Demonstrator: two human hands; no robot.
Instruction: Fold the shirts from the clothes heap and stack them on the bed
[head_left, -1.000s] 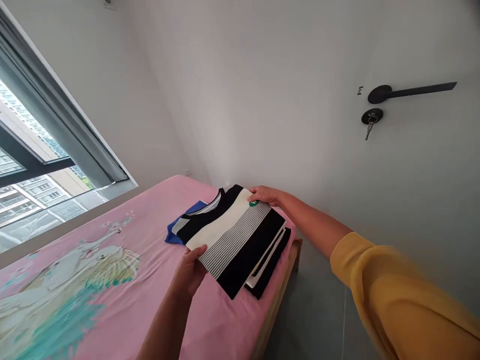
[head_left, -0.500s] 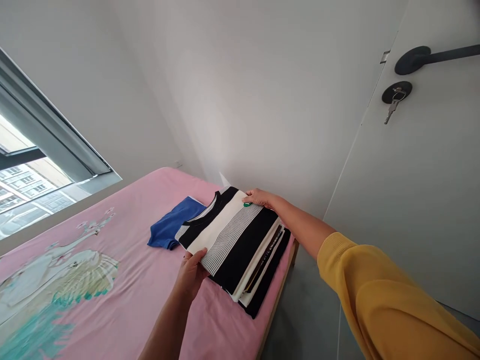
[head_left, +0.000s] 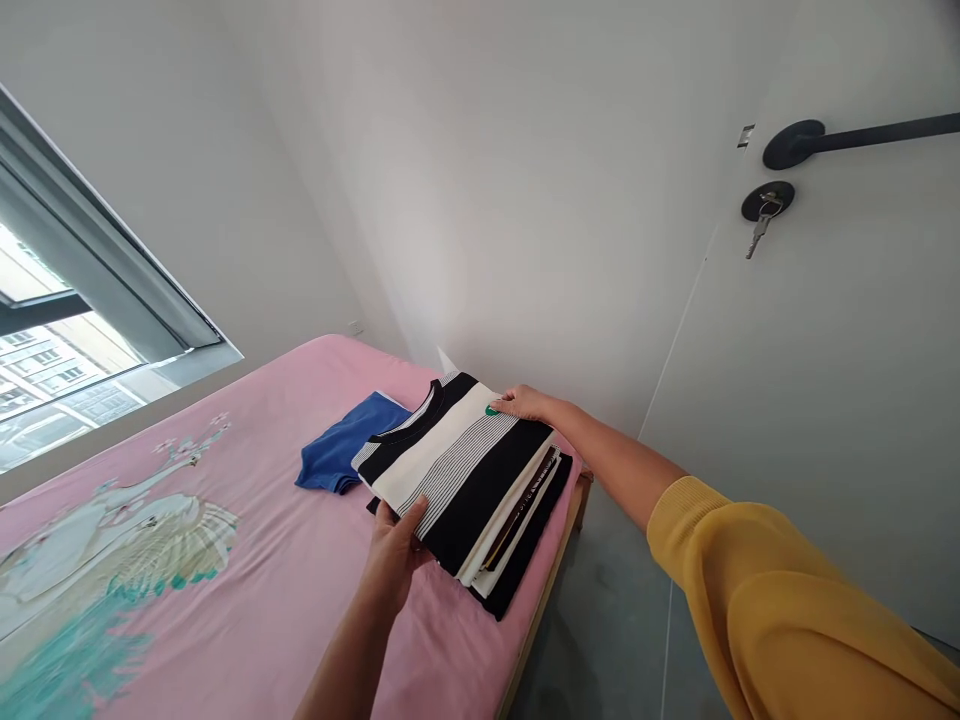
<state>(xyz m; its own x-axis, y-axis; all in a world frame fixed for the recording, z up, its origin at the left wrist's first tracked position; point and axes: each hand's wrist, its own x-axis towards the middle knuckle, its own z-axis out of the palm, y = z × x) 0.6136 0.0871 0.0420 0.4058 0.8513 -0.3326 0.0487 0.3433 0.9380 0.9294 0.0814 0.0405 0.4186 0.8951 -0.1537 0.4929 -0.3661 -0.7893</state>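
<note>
A folded black-and-white striped T-shirt (head_left: 450, 455) lies on top of a small stack of folded clothes (head_left: 517, 540) near the bed's edge. My left hand (head_left: 397, 545) grips the shirt's near left edge, thumb on top and fingers partly hidden beneath. At the far right edge, my right hand (head_left: 525, 402) pinches the shirt beside a small green patch (head_left: 490, 410). The shirt's dark collar points left. Behind it, a folded blue garment (head_left: 341, 445) rests on the pink bedsheet (head_left: 292, 560).
A grey-white door with a black handle (head_left: 795, 145) and a key (head_left: 759, 238) in its lock stands on the right. Grey floor (head_left: 592, 620) shows beside the wooden bed frame (head_left: 551, 610). A window (head_left: 60, 350) is at the left.
My left hand has shifted slightly right along the shirt's edge. The shirt sits a little lower and flatter on the stack. The view has turned slightly.
</note>
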